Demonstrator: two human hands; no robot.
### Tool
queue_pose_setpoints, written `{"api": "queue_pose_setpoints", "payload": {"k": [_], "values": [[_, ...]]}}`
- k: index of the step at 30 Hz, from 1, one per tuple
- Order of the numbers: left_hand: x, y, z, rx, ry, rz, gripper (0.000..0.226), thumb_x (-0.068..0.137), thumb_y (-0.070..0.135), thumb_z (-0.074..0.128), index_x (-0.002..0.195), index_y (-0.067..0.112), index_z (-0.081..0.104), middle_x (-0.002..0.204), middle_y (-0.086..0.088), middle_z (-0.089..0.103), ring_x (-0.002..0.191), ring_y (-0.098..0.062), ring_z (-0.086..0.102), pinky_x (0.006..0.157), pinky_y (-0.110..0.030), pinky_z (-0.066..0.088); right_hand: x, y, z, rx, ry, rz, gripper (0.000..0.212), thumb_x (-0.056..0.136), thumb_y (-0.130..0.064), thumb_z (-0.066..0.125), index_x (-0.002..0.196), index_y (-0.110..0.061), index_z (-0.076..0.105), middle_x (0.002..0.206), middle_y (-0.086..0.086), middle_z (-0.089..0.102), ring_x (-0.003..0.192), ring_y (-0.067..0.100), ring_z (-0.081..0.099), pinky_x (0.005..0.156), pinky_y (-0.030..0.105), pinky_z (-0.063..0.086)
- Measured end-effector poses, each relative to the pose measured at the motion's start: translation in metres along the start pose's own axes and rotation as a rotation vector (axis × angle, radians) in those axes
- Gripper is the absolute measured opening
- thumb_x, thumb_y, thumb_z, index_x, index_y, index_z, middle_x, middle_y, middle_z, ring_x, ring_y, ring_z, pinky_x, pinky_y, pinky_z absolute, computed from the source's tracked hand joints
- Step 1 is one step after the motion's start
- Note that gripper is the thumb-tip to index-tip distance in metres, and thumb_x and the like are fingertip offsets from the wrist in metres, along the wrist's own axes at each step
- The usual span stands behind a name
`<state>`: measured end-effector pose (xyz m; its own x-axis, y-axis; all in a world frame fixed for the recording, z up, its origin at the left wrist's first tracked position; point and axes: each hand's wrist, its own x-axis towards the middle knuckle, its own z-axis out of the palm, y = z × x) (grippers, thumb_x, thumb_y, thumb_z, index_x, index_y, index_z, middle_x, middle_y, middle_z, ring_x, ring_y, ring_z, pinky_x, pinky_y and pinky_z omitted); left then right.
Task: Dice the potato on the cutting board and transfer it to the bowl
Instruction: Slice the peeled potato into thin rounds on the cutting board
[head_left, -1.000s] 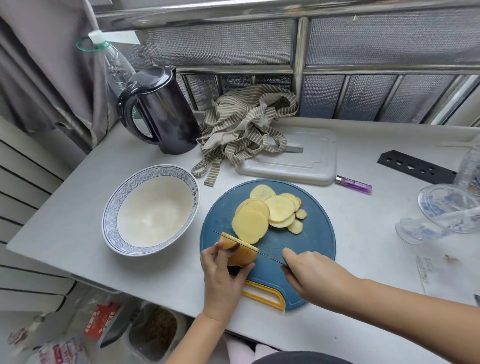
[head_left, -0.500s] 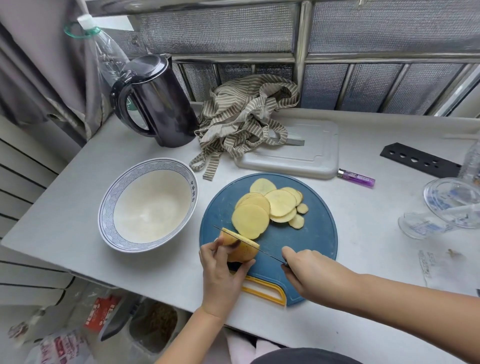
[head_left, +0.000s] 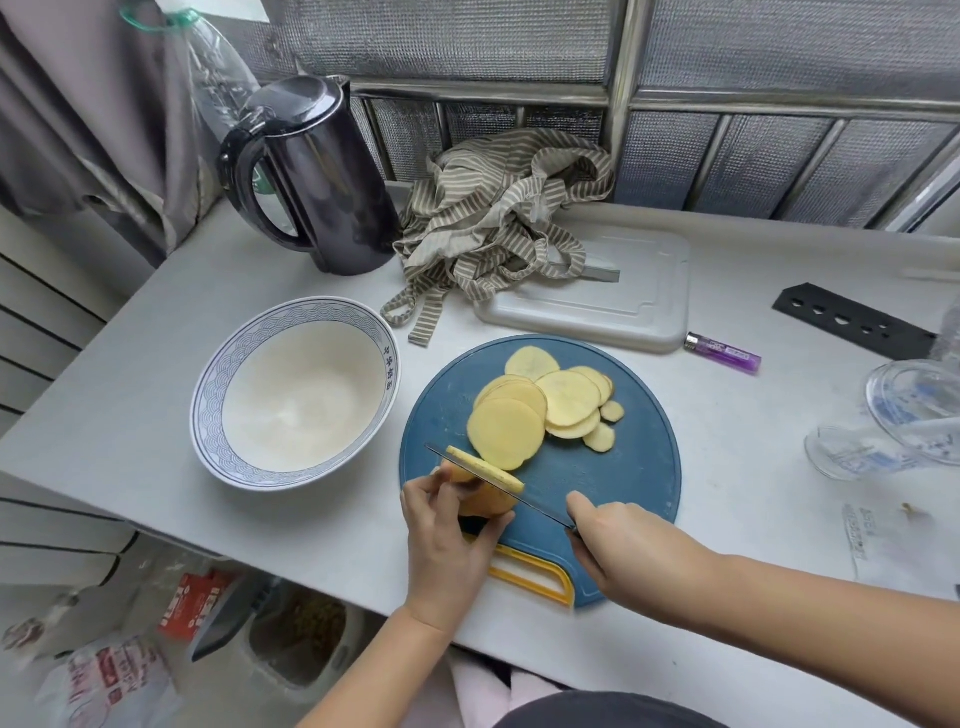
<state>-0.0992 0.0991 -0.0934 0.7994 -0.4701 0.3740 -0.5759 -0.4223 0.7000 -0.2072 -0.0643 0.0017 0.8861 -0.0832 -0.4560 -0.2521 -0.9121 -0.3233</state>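
Observation:
A round blue cutting board (head_left: 613, 467) with a yellow handle lies on the white table. Several round potato slices (head_left: 540, 408) are fanned out on its far half. My left hand (head_left: 449, 540) grips the remaining potato piece (head_left: 485, 501) at the board's near left. My right hand (head_left: 628, 545) grips the handle of a thin dark knife (head_left: 519, 493); its blade sits in the potato, with a slice (head_left: 483, 465) standing just beyond it. A white bowl (head_left: 208, 410) with a blue patterned rim stands left of the board, nothing in it.
A black kettle (head_left: 322, 176) and a striped cloth (head_left: 498, 218) stand at the back, the cloth partly on a white plastic board (head_left: 639, 306). A purple lighter (head_left: 724, 353), a black perforated strip (head_left: 852, 327) and clear plastic containers (head_left: 904, 415) lie right. The table's front edge runs below my hands.
The knife blade has stayed in the potato piece with both hands holding as before. The view has shifted slightly, mostly from head movement.

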Motion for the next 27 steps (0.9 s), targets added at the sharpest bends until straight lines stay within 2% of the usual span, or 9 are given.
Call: {"api": "queue_pose_setpoints", "payload": {"k": [3, 7, 11, 13, 17, 21, 24, 27], "values": [[-0.002, 0.0, 0.001, 0.019, 0.024, 0.011, 0.05, 0.069, 0.035, 0.083, 0.1, 0.027, 0.044, 0.106, 0.011, 0.03, 0.1, -0.013, 0.04, 0.082, -0.032, 0.049, 0.009, -0.003, 0.001, -0.013, 0.001, -0.006, 0.017, 0.103, -0.024, 0.032, 0.089, -0.015, 0.029, 0.065, 0.0, 0.038, 0.052, 0.017, 0.035, 0.047, 0.032, 0.025], [-0.003, 0.001, 0.0, 0.023, 0.041, 0.039, 0.044, 0.071, 0.04, 0.074, 0.102, 0.026, 0.046, 0.107, 0.005, 0.034, 0.101, -0.019, 0.044, 0.082, -0.031, 0.05, 0.029, -0.006, 0.003, -0.013, 0.008, -0.007, 0.016, 0.103, -0.023, 0.033, 0.089, -0.014, 0.031, 0.065, 0.001, 0.038, 0.053, 0.018, 0.037, 0.047, 0.033, 0.025], [-0.003, -0.003, 0.003, 0.035, 0.037, 0.042, 0.061, 0.063, 0.019, 0.09, 0.107, 0.026, 0.049, 0.108, 0.002, 0.035, 0.108, -0.02, 0.044, 0.085, -0.032, 0.049, 0.049, -0.009, 0.002, -0.009, 0.026, -0.029, 0.015, 0.101, -0.021, 0.036, 0.089, -0.013, 0.033, 0.066, 0.001, 0.037, 0.054, 0.018, 0.036, 0.045, 0.032, 0.024], [-0.003, -0.005, 0.004, 0.029, 0.024, 0.048, 0.065, 0.061, 0.017, 0.091, 0.109, 0.027, 0.049, 0.11, 0.001, 0.036, 0.114, -0.019, 0.044, 0.092, -0.027, 0.044, 0.06, -0.006, 0.002, 0.007, -0.002, -0.015, 0.013, 0.1, -0.02, 0.037, 0.09, -0.012, 0.035, 0.069, 0.002, 0.038, 0.059, 0.022, 0.041, 0.049, 0.034, 0.03], [-0.002, -0.007, 0.002, -0.004, -0.005, 0.016, 0.061, 0.066, 0.023, 0.087, 0.113, 0.027, 0.049, 0.113, 0.002, 0.036, 0.122, -0.013, 0.041, 0.098, -0.019, 0.038, 0.069, 0.003, 0.001, 0.057, -0.031, 0.005, 0.016, 0.101, -0.025, 0.035, 0.091, -0.012, 0.038, 0.079, 0.007, 0.046, 0.07, 0.028, 0.048, 0.062, 0.04, 0.041], [0.002, -0.002, 0.0, -0.035, -0.008, 0.016, 0.049, 0.074, 0.04, 0.073, 0.115, 0.028, 0.048, 0.114, 0.005, 0.035, 0.124, -0.014, 0.042, 0.097, -0.021, 0.04, 0.067, 0.004, -0.002, 0.102, -0.005, 0.026, 0.018, 0.1, -0.03, 0.038, 0.091, -0.015, 0.04, 0.092, 0.014, 0.058, 0.082, 0.031, 0.056, 0.071, 0.044, 0.047], [0.003, -0.004, -0.001, -0.028, -0.017, 0.017, 0.054, 0.071, 0.035, 0.079, 0.116, 0.03, 0.048, 0.115, 0.01, 0.032, 0.123, -0.01, 0.04, 0.099, -0.013, 0.037, 0.065, 0.003, -0.013, 0.139, 0.035, 0.013, 0.018, 0.098, -0.031, 0.042, 0.087, -0.017, 0.042, 0.09, 0.013, 0.061, 0.078, 0.027, 0.056, 0.066, 0.039, 0.046], [0.004, -0.003, -0.001, -0.046, -0.022, -0.012, 0.064, 0.065, 0.02, 0.088, 0.114, 0.031, 0.048, 0.115, 0.012, 0.032, 0.121, -0.012, 0.042, 0.099, -0.01, 0.036, 0.057, 0.001, -0.02, 0.136, 0.066, -0.009, 0.021, 0.099, -0.031, 0.043, 0.083, -0.017, 0.04, 0.079, 0.009, 0.056, 0.067, 0.023, 0.048, 0.057, 0.033, 0.035]]}}
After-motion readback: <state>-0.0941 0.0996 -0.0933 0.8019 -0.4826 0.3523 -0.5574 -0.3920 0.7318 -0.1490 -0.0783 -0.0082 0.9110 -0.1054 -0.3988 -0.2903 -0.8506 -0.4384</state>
